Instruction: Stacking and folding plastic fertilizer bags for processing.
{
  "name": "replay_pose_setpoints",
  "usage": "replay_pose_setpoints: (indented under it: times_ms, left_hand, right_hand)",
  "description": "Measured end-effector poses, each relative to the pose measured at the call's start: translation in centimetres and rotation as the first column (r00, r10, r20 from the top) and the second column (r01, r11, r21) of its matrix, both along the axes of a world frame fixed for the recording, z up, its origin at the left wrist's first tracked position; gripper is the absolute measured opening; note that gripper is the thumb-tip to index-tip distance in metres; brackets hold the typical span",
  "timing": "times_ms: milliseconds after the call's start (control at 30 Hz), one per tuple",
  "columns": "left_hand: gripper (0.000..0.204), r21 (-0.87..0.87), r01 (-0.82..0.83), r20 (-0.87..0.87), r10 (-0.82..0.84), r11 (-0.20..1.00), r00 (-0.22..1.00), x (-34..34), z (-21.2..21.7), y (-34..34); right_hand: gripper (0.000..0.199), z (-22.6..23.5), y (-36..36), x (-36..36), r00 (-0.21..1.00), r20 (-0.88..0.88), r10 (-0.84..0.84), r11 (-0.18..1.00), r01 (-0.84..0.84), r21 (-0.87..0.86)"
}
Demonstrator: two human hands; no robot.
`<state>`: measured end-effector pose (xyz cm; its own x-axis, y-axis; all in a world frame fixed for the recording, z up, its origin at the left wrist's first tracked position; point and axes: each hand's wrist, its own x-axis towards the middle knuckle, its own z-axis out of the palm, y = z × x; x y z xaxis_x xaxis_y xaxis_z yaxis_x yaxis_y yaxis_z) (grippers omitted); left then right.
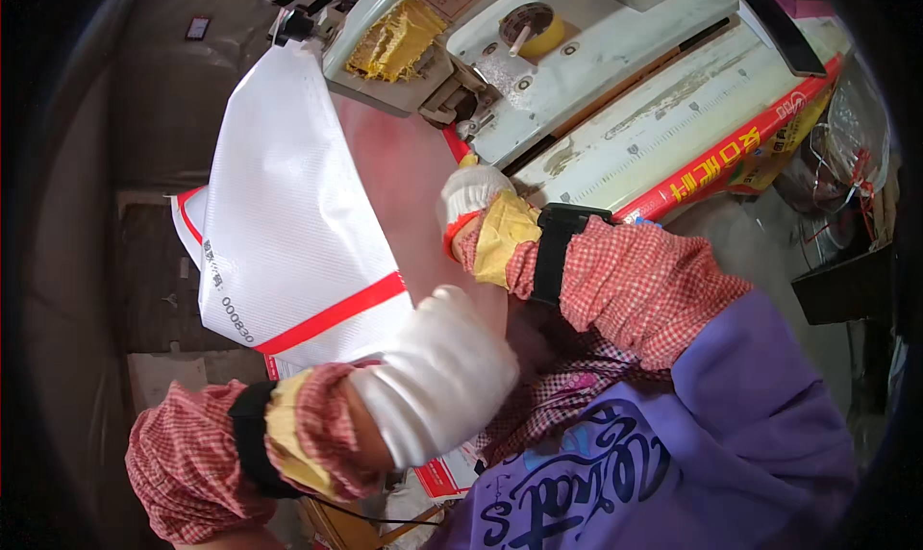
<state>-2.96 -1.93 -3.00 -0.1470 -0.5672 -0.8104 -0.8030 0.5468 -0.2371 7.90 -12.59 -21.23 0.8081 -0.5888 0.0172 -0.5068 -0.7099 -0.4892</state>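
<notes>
Left hand: the left hand is in a white glove, low in the middle of the view, fingers bunched together against the lower edge of the white woven sack; looks like it's gripping the fabric, but the fingertips are tucked under so I can't tell exactly how

Right hand: the right hand, also white-gloved, is higher up, right by the front edge of the sewing machine; it's on the sack's right side, fingers hidden behind the cloth and the motion blur, so can't tell if they're spread or pinched

Sack: big white woven bag with a red stripe near the bottom edge, stretched between the two hands, its top end running up under the machine head at the upper left

Sleeves: red-and-white checked sleeve covers on both forearms, yellow cuffs poking out at the wrists, a black band around each arm

Machine: off-white, pretty scuffed, with a yellow spool on top and a wad of yellow thread at the head

Table edge: red strip along the front of the bench, a dark flat phone-like thing lying at the top right

Clothes: purple top fills the lower right
</notes>
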Motion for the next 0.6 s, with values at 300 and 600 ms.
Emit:
replay_pose_setpoints:
  times_ms: [300, 600]
  left_hand:
    - [0.015, -0.087, -0.012, -0.198, -0.006, 0.996, 0.980, 0.9, -1.3, -2.9]
    - [0.008, -0.370, 0.273, 0.217, -0.203, 0.888, 0.955, 9.4, 8.9, -8.3]
  right_hand:
    - [0.020, -1.6, -1.9, -0.2, 0.999, 0.039, 0.000, 0.995, -0.004, 0.101]
    - [0.027, -9.9, 2.9, -6.5, 0.991, 0.130, 0.008, 0.993, 0.008, -0.120]
